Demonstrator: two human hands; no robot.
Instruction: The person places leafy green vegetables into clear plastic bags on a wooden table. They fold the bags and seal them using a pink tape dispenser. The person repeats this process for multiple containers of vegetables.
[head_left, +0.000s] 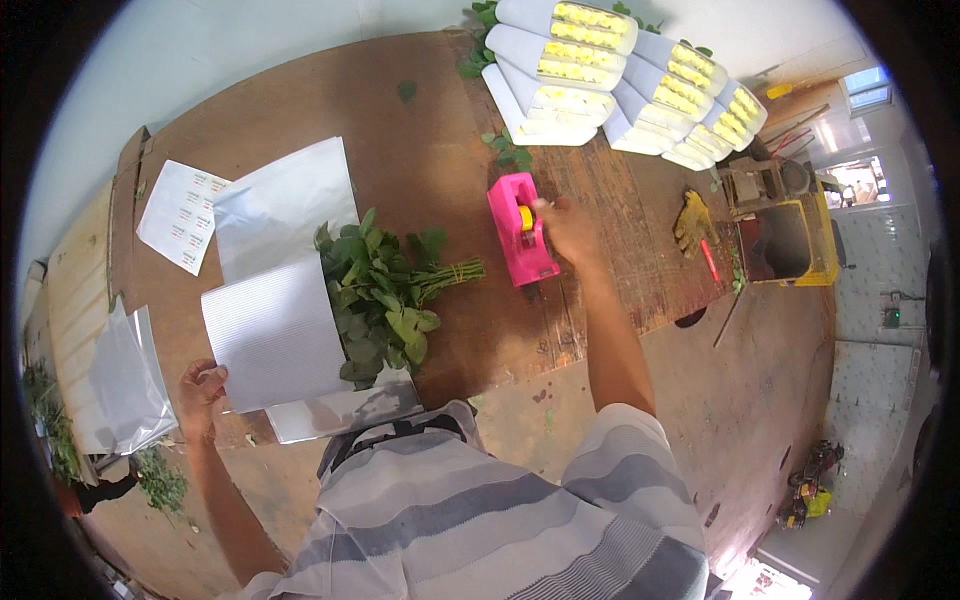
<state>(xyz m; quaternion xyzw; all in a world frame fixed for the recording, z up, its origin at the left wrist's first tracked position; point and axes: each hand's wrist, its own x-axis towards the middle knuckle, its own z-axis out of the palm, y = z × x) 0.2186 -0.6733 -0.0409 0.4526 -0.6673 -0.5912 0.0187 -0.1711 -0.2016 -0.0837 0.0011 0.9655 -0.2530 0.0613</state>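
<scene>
My left hand (201, 386) pinches the lower left edge of a white corrugated wrapping sheet (274, 337). From the sheet's right side stick out the green leaves (375, 285) and gathered stems (454, 275) of a bunch; its other end is hidden under the wrap. To the right of the stem ends stands a pink tape dispenser (517, 251) with a yellow-cored tape roll (526, 218). My right hand (568, 229) is at the dispenser's right side, fingertips beside the roll. Whether they grip tape is too small to see.
Wrapped bunches of yellow flowers (585, 71) are stacked at the back right. A label sheet (184, 214), clear wrap (135, 382) and a silvery sheet (285, 202) lie left. A yellow glove (694, 225), red marker (709, 259) and yellow-edged bin (784, 244) are right.
</scene>
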